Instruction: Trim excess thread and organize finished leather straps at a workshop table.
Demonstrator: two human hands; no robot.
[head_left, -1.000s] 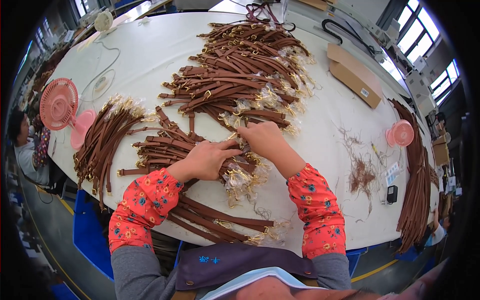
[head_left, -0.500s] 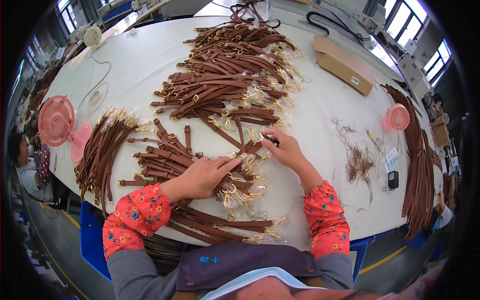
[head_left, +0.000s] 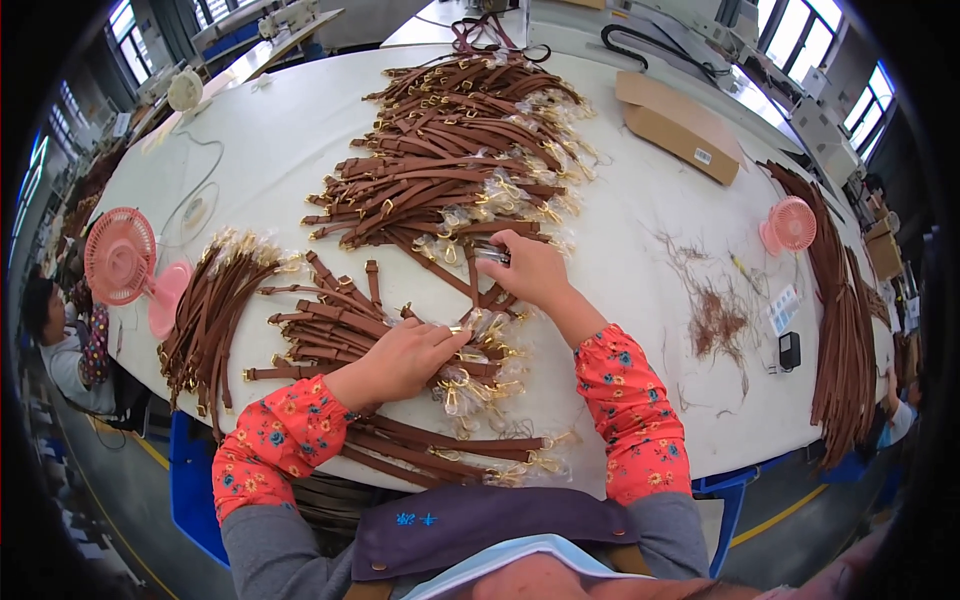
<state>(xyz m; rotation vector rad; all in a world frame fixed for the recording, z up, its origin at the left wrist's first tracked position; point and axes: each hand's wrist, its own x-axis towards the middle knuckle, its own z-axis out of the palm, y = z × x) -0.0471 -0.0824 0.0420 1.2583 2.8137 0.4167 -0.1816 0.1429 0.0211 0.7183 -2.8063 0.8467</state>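
Observation:
My left hand [head_left: 400, 362] is over the middle heap of brown straps [head_left: 310, 325], its fingers pinched at a strap's end by gold metal clasps and clear plastic wrapping [head_left: 485, 335]. Just ahead and to the right, my right hand [head_left: 532, 268] is closed around a small dark and silver tool [head_left: 490, 255]. Its exact kind is partly hidden by the fingers. The tool is above a few straps running from the middle heap to a large far pile of straps [head_left: 430, 170] with gold buckles. Several more straps [head_left: 440, 440] lie nearest me.
To the left are a strap bundle [head_left: 215, 330] and a pink fan [head_left: 120, 255]. On the right lie loose thread scraps [head_left: 718, 320], another pink fan [head_left: 790, 225], a black box-shaped item [head_left: 789, 350] and long brown strips [head_left: 840, 350]. A cardboard box [head_left: 680, 130] sits at far right.
My right hand has moved left and slightly away from me with the small tool, nearer the far pile. My left hand has shifted slightly left and toward me, its fingers drawn in.

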